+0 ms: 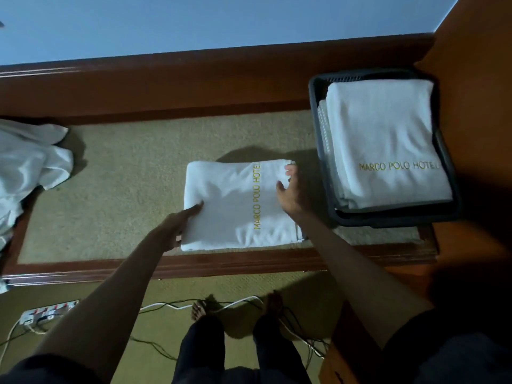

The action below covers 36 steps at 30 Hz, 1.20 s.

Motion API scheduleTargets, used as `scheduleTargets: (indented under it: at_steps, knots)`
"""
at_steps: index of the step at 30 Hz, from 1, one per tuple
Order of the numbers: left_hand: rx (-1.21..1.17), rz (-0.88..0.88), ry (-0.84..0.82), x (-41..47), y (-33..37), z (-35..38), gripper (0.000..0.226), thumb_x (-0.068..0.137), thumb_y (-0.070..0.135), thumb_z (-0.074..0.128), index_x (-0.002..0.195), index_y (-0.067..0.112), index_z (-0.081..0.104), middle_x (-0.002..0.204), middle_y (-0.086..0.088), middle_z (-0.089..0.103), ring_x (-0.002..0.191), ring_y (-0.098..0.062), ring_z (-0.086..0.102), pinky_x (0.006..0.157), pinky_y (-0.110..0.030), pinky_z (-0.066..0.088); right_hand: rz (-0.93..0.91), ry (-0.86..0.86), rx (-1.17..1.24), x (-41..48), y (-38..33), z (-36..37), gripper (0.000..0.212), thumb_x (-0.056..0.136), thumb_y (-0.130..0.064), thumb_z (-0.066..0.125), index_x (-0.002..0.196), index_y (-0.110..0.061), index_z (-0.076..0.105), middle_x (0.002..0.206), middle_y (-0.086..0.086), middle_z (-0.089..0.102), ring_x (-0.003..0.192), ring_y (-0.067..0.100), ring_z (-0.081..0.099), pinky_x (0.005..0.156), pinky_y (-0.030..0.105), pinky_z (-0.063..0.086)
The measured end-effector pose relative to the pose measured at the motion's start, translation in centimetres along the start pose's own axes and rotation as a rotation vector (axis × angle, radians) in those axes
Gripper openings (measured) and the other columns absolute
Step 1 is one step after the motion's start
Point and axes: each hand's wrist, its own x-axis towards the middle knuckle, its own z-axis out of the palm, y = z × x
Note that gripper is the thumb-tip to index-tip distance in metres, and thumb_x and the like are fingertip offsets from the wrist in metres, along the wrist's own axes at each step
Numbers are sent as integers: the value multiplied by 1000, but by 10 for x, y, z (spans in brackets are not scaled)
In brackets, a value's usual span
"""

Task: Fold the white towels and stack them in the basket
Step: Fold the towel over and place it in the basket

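A folded white towel (235, 206) with yellow hotel lettering lies on the green-topped wooden bench (124, 176), near its front edge. My left hand (178, 225) holds the towel's left edge, thumb on top and fingers tucked under the fold. At the towel's right edge, my right hand (291, 192) has its thumb on the cloth and its fingers curled over the far corner. To the right stands a dark grey basket (318, 134) with a stack of folded white towels (388, 139) inside, the top one showing the same lettering.
A heap of unfolded white towels (27, 162) lies at the bench's left end. A wooden cabinet side (471, 79) rises right of the basket. On the floor are a power strip (47, 314), loose cables (235, 303) and my bare feet.
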Motion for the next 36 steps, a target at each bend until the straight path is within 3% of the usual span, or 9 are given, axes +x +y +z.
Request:
scheduleTargets:
  at_steps: [2,5,9,11,16,19,26,32,36]
  knots:
    - [-14,-32,-165,0,-10,-11,59,81,58,78,120,15,69,112,-4,74,97,-22,72,79,-37,60,-18,-73,4,6,-18,11,32,84,0,69,115,3,59,111,20,60,104,37,59,90,50,48]
    - [-37,7,-378,6,-20,-19,62,88,38,78,135,2,61,109,-12,71,77,-23,69,54,-30,58,2,-172,-24,10,-38,30,30,89,-5,66,118,-4,60,117,15,60,107,34,59,92,45,47]
    - [67,71,-483,14,-1,-34,42,97,19,68,135,1,59,126,-21,69,102,-34,70,79,-41,62,-17,-234,-27,16,-58,50,30,88,-2,63,117,-5,61,118,14,60,108,30,59,94,37,46]
    - [222,70,-499,23,20,-55,42,95,21,72,132,3,61,124,-22,69,98,-33,71,75,-38,62,-46,-247,-42,26,-66,59,29,86,0,64,115,-3,62,115,14,62,106,31,59,93,36,44]
    - [696,99,-337,66,100,-116,79,58,55,95,112,1,74,109,-28,72,91,-43,73,80,-51,58,-58,-213,-39,58,-92,86,30,81,2,64,111,0,64,111,17,65,108,35,59,94,39,45]
    - [880,229,-186,89,157,-132,82,42,59,91,100,4,76,102,-21,74,86,-35,72,76,-42,57,-6,-203,-32,77,-113,106,34,84,0,62,118,-3,64,118,16,63,114,33,57,100,41,44]
    - [958,777,274,142,241,-101,66,77,24,87,135,7,61,136,-23,59,128,-43,49,98,-41,43,-150,-70,-131,123,-136,157,38,87,-17,59,124,-8,58,127,13,57,120,33,55,104,47,43]
    - [990,936,536,173,200,-80,59,89,24,62,144,12,49,145,-17,50,138,-42,40,116,-51,31,-393,-75,-358,157,-128,202,54,102,-31,33,142,-2,55,152,23,45,142,39,42,115,46,33]
    - [1045,1089,533,192,181,-66,57,107,38,36,159,15,33,166,-14,27,157,-31,13,125,-54,3,-466,-160,-513,158,-100,222,60,107,-40,27,153,-3,39,159,23,34,149,38,30,121,48,22]
